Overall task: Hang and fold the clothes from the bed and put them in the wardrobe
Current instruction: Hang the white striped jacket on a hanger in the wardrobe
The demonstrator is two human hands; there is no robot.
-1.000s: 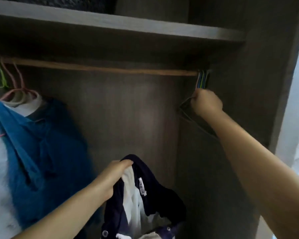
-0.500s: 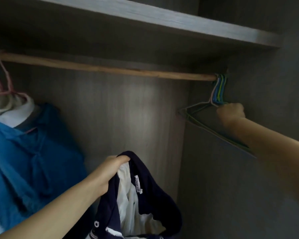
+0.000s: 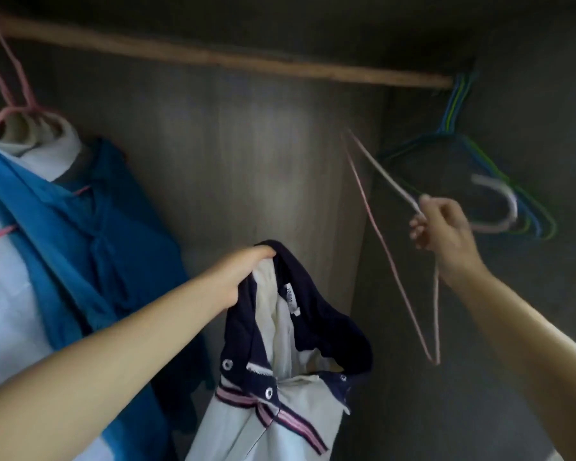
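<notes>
Head view: left hand (image 3: 243, 274) gripping navy-collared garment (image 3: 280, 377), label unreadable; right hand (image 3: 446, 227) pinching pink hanger (image 3: 379, 241).

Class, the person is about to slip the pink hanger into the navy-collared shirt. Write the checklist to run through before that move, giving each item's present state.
1. Pink hanger off the rail: ok.
2. Right hand grips the hanger near its hook: ok.
3. Left hand holds the shirt by its navy collar: ok.
4. Neck opening gapes towards the hanger: ok.
5. Top snaps undone: ok; lower ones, cannot tell.
6. Free rail space between the blue garment and the spare hangers: ok.
</notes>
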